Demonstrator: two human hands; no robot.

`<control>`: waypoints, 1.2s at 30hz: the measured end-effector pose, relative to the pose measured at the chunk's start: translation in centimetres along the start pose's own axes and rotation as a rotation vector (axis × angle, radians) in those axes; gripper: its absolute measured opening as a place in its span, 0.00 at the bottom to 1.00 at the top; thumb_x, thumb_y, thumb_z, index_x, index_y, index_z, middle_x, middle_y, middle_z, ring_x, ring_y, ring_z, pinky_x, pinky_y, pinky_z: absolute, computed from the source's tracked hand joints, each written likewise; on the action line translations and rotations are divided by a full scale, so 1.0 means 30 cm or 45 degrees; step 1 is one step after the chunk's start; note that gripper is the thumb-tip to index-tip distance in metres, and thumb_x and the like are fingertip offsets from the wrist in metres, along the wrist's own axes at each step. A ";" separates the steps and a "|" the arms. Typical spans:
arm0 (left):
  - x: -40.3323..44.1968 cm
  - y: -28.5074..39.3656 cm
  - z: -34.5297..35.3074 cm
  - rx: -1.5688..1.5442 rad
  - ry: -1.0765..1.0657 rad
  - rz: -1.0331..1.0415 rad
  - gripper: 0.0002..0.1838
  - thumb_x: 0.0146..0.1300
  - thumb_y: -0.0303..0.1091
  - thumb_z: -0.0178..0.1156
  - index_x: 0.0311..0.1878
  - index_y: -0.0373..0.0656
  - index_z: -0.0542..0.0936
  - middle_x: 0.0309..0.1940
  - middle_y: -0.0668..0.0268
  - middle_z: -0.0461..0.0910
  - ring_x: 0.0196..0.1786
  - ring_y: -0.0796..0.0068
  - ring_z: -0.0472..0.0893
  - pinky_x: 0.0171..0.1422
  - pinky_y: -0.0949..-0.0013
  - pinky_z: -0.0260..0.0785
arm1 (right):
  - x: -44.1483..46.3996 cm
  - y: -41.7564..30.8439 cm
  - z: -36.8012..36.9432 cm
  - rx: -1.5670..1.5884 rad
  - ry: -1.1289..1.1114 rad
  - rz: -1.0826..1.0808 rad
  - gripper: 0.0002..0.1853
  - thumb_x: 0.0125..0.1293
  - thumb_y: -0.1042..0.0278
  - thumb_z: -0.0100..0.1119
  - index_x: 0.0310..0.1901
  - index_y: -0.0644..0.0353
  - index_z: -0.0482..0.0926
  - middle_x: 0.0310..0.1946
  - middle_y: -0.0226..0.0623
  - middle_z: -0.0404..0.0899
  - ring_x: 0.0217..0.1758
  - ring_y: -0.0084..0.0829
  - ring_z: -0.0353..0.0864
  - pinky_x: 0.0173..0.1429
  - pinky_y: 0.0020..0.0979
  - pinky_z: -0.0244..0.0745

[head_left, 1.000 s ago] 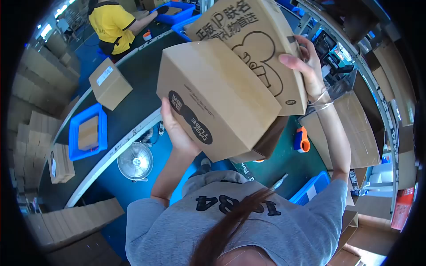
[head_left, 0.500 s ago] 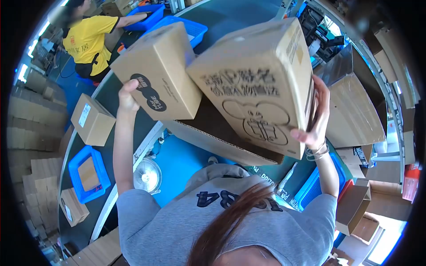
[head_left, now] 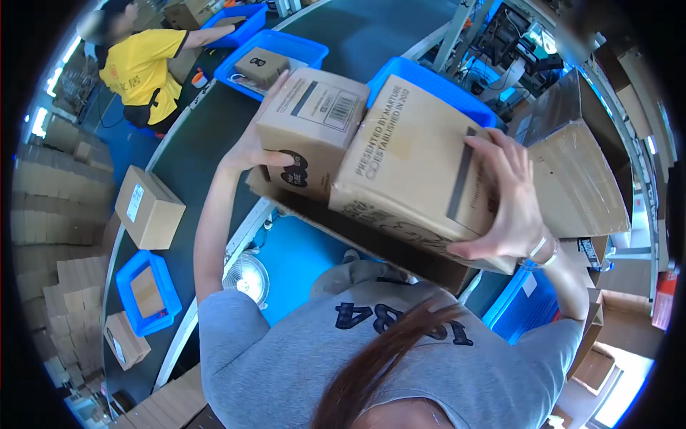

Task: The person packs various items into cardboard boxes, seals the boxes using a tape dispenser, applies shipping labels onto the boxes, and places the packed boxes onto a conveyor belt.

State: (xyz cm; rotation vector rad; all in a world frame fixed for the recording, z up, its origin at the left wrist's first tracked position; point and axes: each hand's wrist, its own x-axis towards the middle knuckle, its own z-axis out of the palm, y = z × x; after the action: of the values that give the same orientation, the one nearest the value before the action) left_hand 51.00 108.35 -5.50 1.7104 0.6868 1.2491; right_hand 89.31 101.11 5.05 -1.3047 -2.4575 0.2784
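My left hand (head_left: 259,149) grips the smaller cardboard box (head_left: 311,130) from its left side, thumb on the front over a dark round logo. Its top shows a printed label with a barcode. Pressed around the right side of a larger cardboard box (head_left: 407,154) is my right hand (head_left: 513,193), fingers on top and thumb at the near edge. The two boxes stand side by side, touching or nearly so. Under them is an open carton (head_left: 371,243), its near edge showing; how deep they sit in it is hidden.
A curved conveyor (head_left: 204,171) carries a cardboard box (head_left: 151,214), a blue basket (head_left: 168,300) and another blue basket (head_left: 304,48) holding a small box. A large open carton (head_left: 572,179) stands at right. A co-worker in a yellow shirt (head_left: 143,68) reaches into a basket.
Both boxes have tipped so that their tops now face me, and they sit lower over the open carton. My left hand has moved up and right with the smaller box.
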 end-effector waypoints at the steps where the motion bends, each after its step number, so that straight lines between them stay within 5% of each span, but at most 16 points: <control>1: 0.004 -0.004 0.003 -0.011 -0.010 -0.002 0.54 0.39 0.36 0.72 0.72 0.40 0.56 0.68 0.51 0.62 0.66 0.48 0.66 0.68 0.50 0.60 | 0.010 -0.002 0.016 -0.053 -0.046 0.008 0.61 0.19 0.39 0.76 0.64 0.51 0.64 0.64 0.51 0.57 0.63 0.54 0.59 0.64 0.55 0.54; 3: -0.027 -0.005 -0.011 0.769 -0.112 -0.174 0.59 0.37 0.38 0.74 0.74 0.43 0.52 0.71 0.53 0.55 0.70 0.49 0.59 0.71 0.49 0.54 | 0.008 0.007 0.115 -0.067 -0.095 0.053 0.61 0.21 0.39 0.77 0.65 0.50 0.63 0.64 0.50 0.56 0.63 0.55 0.57 0.64 0.55 0.53; 6: -0.043 0.006 -0.017 1.557 -0.242 -0.312 0.64 0.35 0.40 0.77 0.75 0.45 0.48 0.75 0.55 0.47 0.74 0.50 0.52 0.74 0.49 0.49 | -0.006 0.082 0.218 -0.085 -0.130 -0.125 0.45 0.36 0.42 0.75 0.58 0.55 0.71 0.56 0.46 0.68 0.57 0.49 0.66 0.62 0.48 0.59; 10: -0.070 0.013 0.014 0.824 -0.451 -0.815 0.67 0.35 0.39 0.77 0.75 0.42 0.41 0.75 0.50 0.41 0.75 0.42 0.47 0.75 0.48 0.46 | -0.100 0.249 0.234 0.392 -0.651 0.225 0.23 0.52 0.49 0.69 0.42 0.59 0.80 0.39 0.39 0.78 0.45 0.43 0.74 0.56 0.38 0.66; 12: -0.038 0.042 0.085 0.924 -0.609 -0.732 0.67 0.36 0.46 0.77 0.75 0.41 0.43 0.74 0.45 0.40 0.73 0.39 0.49 0.75 0.48 0.48 | -0.127 0.312 0.284 0.172 0.059 -0.095 0.11 0.58 0.60 0.61 0.28 0.59 0.80 0.25 0.35 0.78 0.33 0.38 0.75 0.46 0.32 0.69; 15: -0.037 0.035 0.212 1.048 -1.141 -0.459 0.68 0.38 0.55 0.75 0.75 0.41 0.41 0.74 0.41 0.38 0.71 0.36 0.55 0.71 0.47 0.55 | -0.037 0.323 0.382 0.169 0.318 -0.279 0.07 0.56 0.65 0.58 0.26 0.57 0.78 0.25 0.35 0.78 0.31 0.37 0.74 0.41 0.34 0.68; 16: -0.021 0.074 0.281 1.019 -1.254 -0.643 0.65 0.39 0.58 0.74 0.74 0.40 0.46 0.73 0.40 0.42 0.69 0.36 0.58 0.69 0.47 0.58 | 0.019 0.275 0.437 0.312 0.419 -0.188 0.04 0.55 0.69 0.55 0.25 0.56 0.78 0.24 0.34 0.77 0.30 0.36 0.72 0.39 0.35 0.66; 18: 0.076 0.046 0.374 0.955 -1.448 -0.754 0.63 0.39 0.61 0.72 0.73 0.39 0.50 0.72 0.40 0.46 0.67 0.36 0.61 0.67 0.47 0.60 | 0.048 0.281 0.619 0.330 0.309 -0.122 0.09 0.57 0.63 0.57 0.35 0.58 0.78 0.37 0.41 0.77 0.43 0.40 0.74 0.48 0.39 0.70; 20: 0.160 -0.027 0.411 0.905 -1.293 -1.137 0.57 0.37 0.56 0.76 0.69 0.36 0.61 0.72 0.43 0.50 0.67 0.45 0.65 0.65 0.53 0.65 | 0.060 0.329 0.735 0.095 0.319 -0.312 0.25 0.58 0.57 0.59 0.55 0.60 0.71 0.54 0.45 0.70 0.61 0.45 0.67 0.68 0.49 0.58; 22: 0.294 -0.040 0.487 0.771 -1.317 -1.348 0.49 0.41 0.57 0.74 0.63 0.34 0.69 0.71 0.46 0.55 0.68 0.50 0.66 0.64 0.54 0.65 | 0.073 0.394 0.615 -0.161 0.497 -0.401 0.26 0.59 0.54 0.57 0.56 0.61 0.70 0.55 0.46 0.70 0.61 0.46 0.66 0.70 0.52 0.53; 23: 0.299 -0.129 0.490 0.761 -1.360 -1.309 0.49 0.41 0.57 0.74 0.63 0.34 0.69 0.71 0.46 0.55 0.68 0.50 0.66 0.64 0.54 0.65 | 0.098 0.456 0.546 -0.197 0.490 -0.361 0.26 0.59 0.54 0.57 0.56 0.61 0.70 0.55 0.46 0.70 0.61 0.46 0.66 0.70 0.52 0.53; 25: 0.222 -0.372 0.495 1.261 -0.773 0.069 0.52 0.45 0.57 0.71 0.67 0.34 0.64 0.72 0.48 0.54 0.71 0.52 0.60 0.71 0.52 0.57 | 0.129 0.545 0.432 -0.462 0.869 0.109 0.28 0.65 0.49 0.50 0.58 0.61 0.68 0.61 0.46 0.67 0.64 0.47 0.65 0.68 0.52 0.54; 28: 0.176 -0.439 0.554 1.456 -0.614 0.289 0.51 0.49 0.59 0.67 0.69 0.34 0.61 0.72 0.49 0.54 0.73 0.51 0.58 0.73 0.51 0.53 | 0.067 0.519 0.375 -0.057 -0.189 0.945 0.29 0.65 0.46 0.49 0.58 0.63 0.67 0.62 0.47 0.66 0.65 0.49 0.63 0.68 0.53 0.53; 30: 0.116 -0.448 0.550 1.679 -0.383 0.440 0.50 0.54 0.60 0.63 0.70 0.34 0.58 0.72 0.50 0.54 0.74 0.51 0.55 0.75 0.50 0.48 | -0.099 0.420 0.568 -0.024 0.297 0.566 0.32 0.66 0.45 0.47 0.61 0.64 0.65 0.63 0.48 0.65 0.64 0.50 0.65 0.69 0.49 0.53; 32: 0.104 -0.437 0.549 1.621 -0.522 0.322 0.49 0.56 0.60 0.61 0.71 0.34 0.57 0.72 0.50 0.53 0.74 0.51 0.53 0.76 0.50 0.46 | -0.244 0.379 0.666 0.008 0.596 0.450 0.31 0.66 0.46 0.48 0.60 0.65 0.65 0.60 0.49 0.66 0.60 0.51 0.67 0.66 0.46 0.57; 36: 0.117 -0.408 0.560 1.394 -0.874 0.017 0.46 0.62 0.58 0.54 0.72 0.34 0.52 0.73 0.49 0.50 0.76 0.51 0.49 0.78 0.49 0.37 | -0.444 0.569 1.005 0.373 0.690 1.560 0.25 0.65 0.49 0.52 0.49 0.68 0.67 0.44 0.52 0.73 0.46 0.52 0.73 0.54 0.44 0.67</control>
State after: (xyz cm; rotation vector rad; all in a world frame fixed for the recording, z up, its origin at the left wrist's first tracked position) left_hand 68.73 111.28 -16.52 2.7953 0.9896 0.1278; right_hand 97.54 99.22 -31.09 -2.1870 -0.9133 0.4523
